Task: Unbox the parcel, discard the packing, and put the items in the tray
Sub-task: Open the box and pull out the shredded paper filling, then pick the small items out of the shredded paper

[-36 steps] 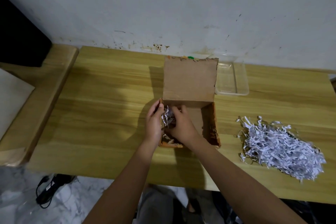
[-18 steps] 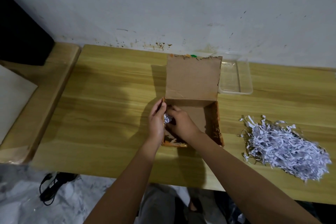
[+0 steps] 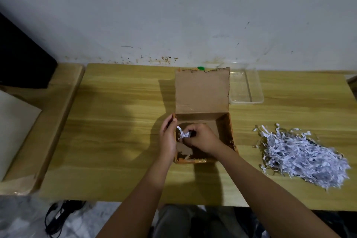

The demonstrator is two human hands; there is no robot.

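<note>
Head view: inside the open box [image 3: 201,92], our right hand [image 3: 201,139] pinches a wad of paper shreds [image 3: 182,133]; our left hand [image 3: 168,137] lies flat against its wall. The wad looks light, springy and loose, so we'd gather it from underneath.

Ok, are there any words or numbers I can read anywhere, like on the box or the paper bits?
No text can be read anywhere.
On the cardboard box: plain brown flap, no readable print.
On the shredded paper pile: dark specks, too small to read.
On the paper strips in the right hand: too small to read.
On the clear tray: no label visible.
</note>
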